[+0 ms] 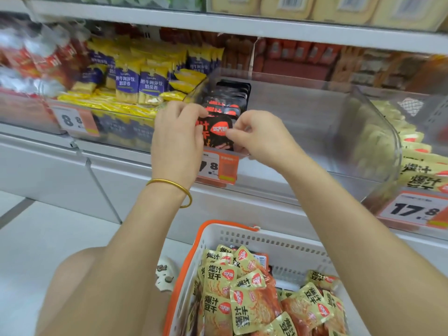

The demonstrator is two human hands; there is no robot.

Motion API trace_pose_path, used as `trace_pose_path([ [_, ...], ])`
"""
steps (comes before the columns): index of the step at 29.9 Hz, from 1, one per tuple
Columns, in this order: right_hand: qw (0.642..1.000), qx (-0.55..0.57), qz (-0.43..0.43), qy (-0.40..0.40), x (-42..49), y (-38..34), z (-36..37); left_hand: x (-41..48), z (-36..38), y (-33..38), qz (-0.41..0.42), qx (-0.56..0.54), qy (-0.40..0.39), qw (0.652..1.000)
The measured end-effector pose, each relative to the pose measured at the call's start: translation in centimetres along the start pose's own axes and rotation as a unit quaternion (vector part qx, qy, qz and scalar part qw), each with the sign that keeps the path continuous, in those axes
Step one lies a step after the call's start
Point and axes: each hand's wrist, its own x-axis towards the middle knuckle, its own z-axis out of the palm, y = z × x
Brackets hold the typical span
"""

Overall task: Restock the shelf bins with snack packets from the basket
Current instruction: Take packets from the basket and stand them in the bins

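Early: bin (pixel 315 112) mostly bare, basket (pixel 278 241) full.
My left hand (pixel 177 132) and right hand (pixel 259 137) both pinch a black packet (pixel 218 132), front of row.

this is looking like a shop, some kind of grocery or convenience store snack aisle. white metal shelving (pixel 242 27) is running across the whole view in tiers, and clear plastic bins (pixel 315 122) are sitting along the front edge of the middle shelf, each holding rows of one kind of packet. orange and white price tags are hanging on the bin fronts, one (pixel 72 121) showing 8.8 at the left, one (pixel 217 167) ending in 7.8 in the middle, one (pixel 414 209) reading 17.8 at the right. a white shopping basket (pixel 278 241) with an orange rim is sitting below, piled with identical yellow snack packets (pixel 249 309)
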Motion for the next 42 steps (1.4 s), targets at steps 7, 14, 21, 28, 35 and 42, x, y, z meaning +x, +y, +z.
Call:
trace_pose_path([
  [7, 0.99, 0.005, 0.071, -0.121, 1.0, -1.0, 0.3, -0.3, 0.2, -0.3, 0.014, 0.002, -0.034, 0.999],
  [14, 0.97, 0.073, 0.139, -0.188, 1.2, -0.4, -0.9, -0.6, 0.3, 0.0, 0.042, -0.014, -0.037, 0.998],
  [21, 0.979, 0.019, 0.102, -0.178, 2.2, -0.5, 0.4, -0.9, 0.2, 0.5, 0.023, -0.008, -0.021, 0.999],
  [28, 0.999, 0.033, 0.026, -0.035, -2.5, -0.3, -3.8, -1.9, -0.7, 3.6, 0.051, -0.046, 0.054, 0.996],
  [35, 0.971, 0.086, 0.195, -0.107, -14.4, 10.5, -5.5, -10.5, 4.8, 9.9, 0.121, -0.129, -0.272, 0.946],
  [42, 0.846, -0.126, 0.361, -0.371, -21.6, 23.9, 3.0, -19.4, 9.8, 11.8, 0.147, 0.0, -0.572, 0.807],
])
